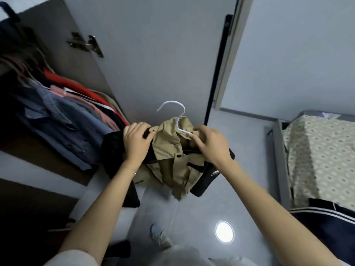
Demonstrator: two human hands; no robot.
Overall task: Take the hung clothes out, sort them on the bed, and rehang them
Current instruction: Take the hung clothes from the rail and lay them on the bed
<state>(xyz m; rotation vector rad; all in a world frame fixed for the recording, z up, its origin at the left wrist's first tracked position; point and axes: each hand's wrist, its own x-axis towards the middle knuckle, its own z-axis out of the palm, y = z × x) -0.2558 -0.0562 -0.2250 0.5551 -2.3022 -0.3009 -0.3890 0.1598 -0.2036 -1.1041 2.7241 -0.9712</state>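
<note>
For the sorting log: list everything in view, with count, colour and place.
jacket: one, khaki, mid-frame, on the hanger
hanger: one, white, hook above the jacket
dark garments: at least two, black and navy, under the jacket
hung clothes: several, blue, pink, red, wardrobe at left
wardrobe door: one, grey, behind the jacket
bed: one, pale patterned sheet, right
striped garment: one, navy, on the bed
shoe: one, light, floor below
left hand: one, grips jacket's shoulder
right hand: one, grips jacket by the hanger

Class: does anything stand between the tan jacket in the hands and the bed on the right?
Nothing visible does. Only bare floor lies between the jacket, gripped by the left hand and right hand, and the bed. A dark garment lies on the bed's near end.
</note>
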